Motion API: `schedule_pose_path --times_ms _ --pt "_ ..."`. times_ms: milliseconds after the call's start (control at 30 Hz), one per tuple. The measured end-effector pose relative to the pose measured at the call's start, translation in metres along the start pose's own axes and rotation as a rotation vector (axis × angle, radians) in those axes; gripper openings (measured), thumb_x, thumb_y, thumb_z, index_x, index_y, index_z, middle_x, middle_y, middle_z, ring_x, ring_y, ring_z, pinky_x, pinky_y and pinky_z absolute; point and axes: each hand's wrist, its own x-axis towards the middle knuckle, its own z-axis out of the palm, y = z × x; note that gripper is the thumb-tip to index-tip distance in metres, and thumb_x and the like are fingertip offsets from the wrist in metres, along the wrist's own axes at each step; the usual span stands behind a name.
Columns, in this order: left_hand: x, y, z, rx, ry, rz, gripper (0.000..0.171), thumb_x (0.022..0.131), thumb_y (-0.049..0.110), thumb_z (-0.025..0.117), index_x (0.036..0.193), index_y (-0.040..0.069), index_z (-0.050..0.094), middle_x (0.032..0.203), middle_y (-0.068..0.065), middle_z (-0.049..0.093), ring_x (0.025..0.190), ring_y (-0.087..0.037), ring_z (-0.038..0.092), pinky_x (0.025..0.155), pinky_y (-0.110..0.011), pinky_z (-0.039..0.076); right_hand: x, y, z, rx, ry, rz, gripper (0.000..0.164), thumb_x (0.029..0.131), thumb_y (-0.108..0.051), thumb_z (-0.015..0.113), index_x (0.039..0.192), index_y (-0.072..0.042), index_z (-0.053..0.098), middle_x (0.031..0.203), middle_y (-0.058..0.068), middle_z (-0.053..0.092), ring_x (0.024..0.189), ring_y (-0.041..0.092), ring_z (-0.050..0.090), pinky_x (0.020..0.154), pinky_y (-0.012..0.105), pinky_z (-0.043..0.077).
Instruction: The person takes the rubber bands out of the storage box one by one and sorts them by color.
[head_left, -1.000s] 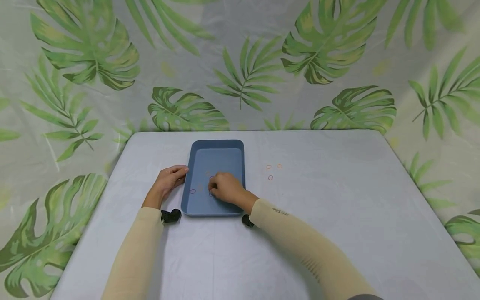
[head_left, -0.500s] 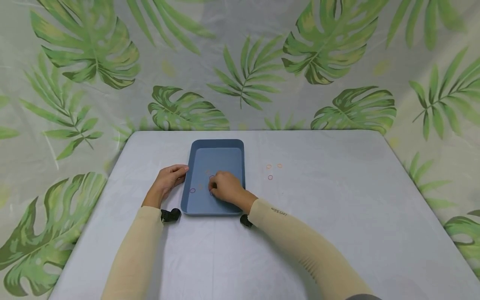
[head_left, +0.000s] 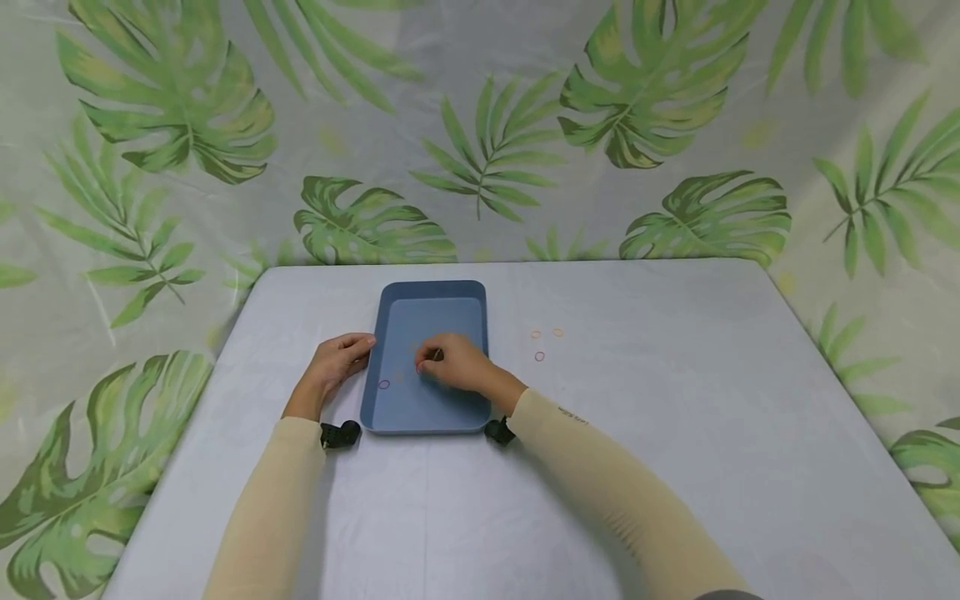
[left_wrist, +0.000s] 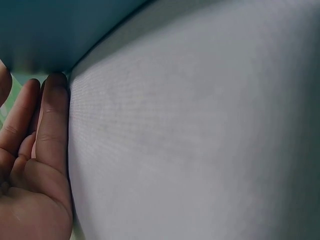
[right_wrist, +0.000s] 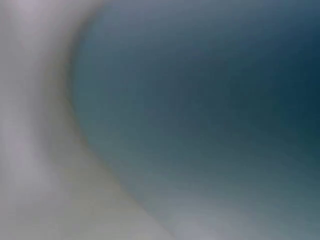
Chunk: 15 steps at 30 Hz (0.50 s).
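Inside the blue tray (head_left: 435,315), my right hand (head_left: 455,362) curls its fingers, seemingly pinching a red ring (head_left: 418,369); my left hand (head_left: 334,367), fingers nearly straight, touches the rim. A light pinch and steady tray should serve best.

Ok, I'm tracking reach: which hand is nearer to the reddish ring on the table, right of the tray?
Right. The right hand is over the tray, left of the reddish ring; the left hand is at the tray's left edge, farther away.
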Motion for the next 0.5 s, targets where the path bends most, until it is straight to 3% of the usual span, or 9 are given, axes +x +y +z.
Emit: schedule_pose_path --times_ms 100,267,500 --pt "0.000 0.000 0.000 0.007 0.002 0.002 0.050 0.100 0.027 0.060 0.142 0.000 0.051 0.138 -0.008 0.054 0.114 -0.003 0.056 0.102 -0.018 0.050 0.000 0.000 -0.013 0.033 -0.003 -0.021 0.010 0.096 -0.017 0.067 0.095 -0.011 0.075 0.099 0.004 0.072 0.083 0.013 0.063 0.070 0.021 0.051" --pt "0.000 0.000 0.001 -0.001 -0.011 0.010 0.052 0.100 0.028 0.061 0.142 -0.001 0.050 0.141 -0.011 0.053 0.120 -0.006 0.056 0.108 -0.023 0.049 -0.002 0.007 -0.035 -0.016 0.047 -0.038 0.008 0.095 -0.017 0.068 0.096 -0.013 0.075 0.099 0.004 0.072 0.083 0.013 0.062 0.069 0.021 0.050" --pt "0.001 0.001 0.000 -0.012 -0.004 -0.007 0.048 0.100 0.026 0.060 0.140 0.000 0.052 0.141 -0.010 0.053 0.115 -0.003 0.056 0.109 -0.025 0.049 -0.006 0.023 -0.070 -0.039 0.126 -0.053 0.008 0.094 -0.012 0.067 0.097 -0.011 0.074 0.099 0.008 0.072 0.084 0.019 0.066 0.073 0.027 0.055"
